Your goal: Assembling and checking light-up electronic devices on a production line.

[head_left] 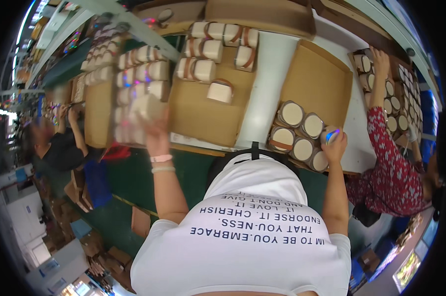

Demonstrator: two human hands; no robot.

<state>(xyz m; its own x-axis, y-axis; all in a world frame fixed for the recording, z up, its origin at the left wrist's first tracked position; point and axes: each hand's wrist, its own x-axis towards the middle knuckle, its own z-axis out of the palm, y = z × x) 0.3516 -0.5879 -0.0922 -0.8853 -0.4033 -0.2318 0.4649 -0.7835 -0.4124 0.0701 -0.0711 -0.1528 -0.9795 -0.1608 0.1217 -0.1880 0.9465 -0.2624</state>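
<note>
Wrapped round container point(330, 135) is in your right hand point(337, 146), fingers closed around it, just right of five white-topped containers point(292, 113) in the right cardboard tray point(317, 74). Your left hand point(156, 129) is motion-blurred at a white container point(148, 107) over the left rows; can't tell if it's gripping. Farther out, brown-banded white containers point(213, 50) fill the far part of the middle cardboard tray point(203, 113).

Five round-topped containers point(303, 149) in the carton point(314, 74) right of centre — a sixth in the right hand point(336, 147). Ten banded containers point(220, 93) in the upper-centre carton point(203, 116), as far as their overlap lets one count. Left of centre — two wristbands point(161, 158) on one forearm point(167, 191).
</note>
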